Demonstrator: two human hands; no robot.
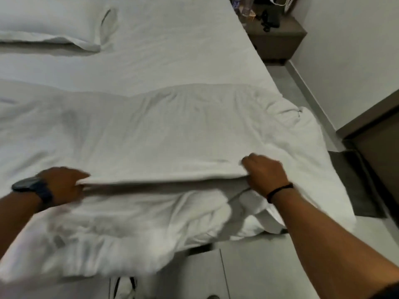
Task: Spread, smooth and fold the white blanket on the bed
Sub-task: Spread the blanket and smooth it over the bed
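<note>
Bunched, rumpled cloth was seen nearest the camera — the near part of the white blanket (177,134), hanging in soft lumps over the near edge of the bed (172,50) toward the grey floor (248,266). Just beyond that, a folded edge of the blanket was pinched at two spots: the left hand (64,182) was closed on it at the left, watch on the wrist, and the right hand (264,172) was closed on it at the right, a dark band on that wrist. Between the two grips the edge was pulled into a fairly straight line.

Progress-wise, it was judged to be somewhere mid-fold. The far stretch of the blanket was spread fairly flat across the bed, only light creases showing, so the spreading looked mostly done. The near and right portions were still crumpled — the right corner especially — so more smoothing and the rest of the folding seemed left. Pillows (49,24) were lying at the far left, well apart from the blanket.
</note>
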